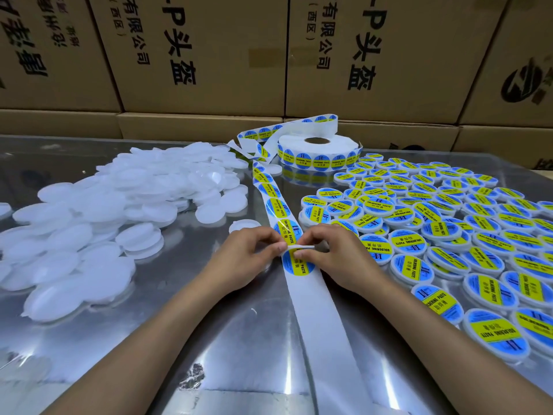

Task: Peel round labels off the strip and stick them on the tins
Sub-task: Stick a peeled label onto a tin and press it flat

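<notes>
I am watching 2 hands working at the strip (302,283), which is lying down the middle of the shiny table (209,339). The left hand (248,259) and the right hand (326,253) are both pinching the strip at a fold, right at the top edge of 1 round label (299,263). The fingers are curling tight on the paper, and the label edge looks to be lifting.

I think the peeling step is going on now. Next, the label needs pulling all the way off without creasing, then pressing flat on a plain tin. The nearest one (244,226) is sitting just beyond the left hand.

The plain tins (119,205) are piling up on the left. The done tins (449,235) are lying on the right. Both piles look big, so I think lots of work is left.

The roll (318,151) is sitting at the back, feeding the strip.

The labels are blue and yellow and saying "SOLDERING PASTE". The boxes (209,55) behind are showing big Chinese writing and a "P".
</notes>
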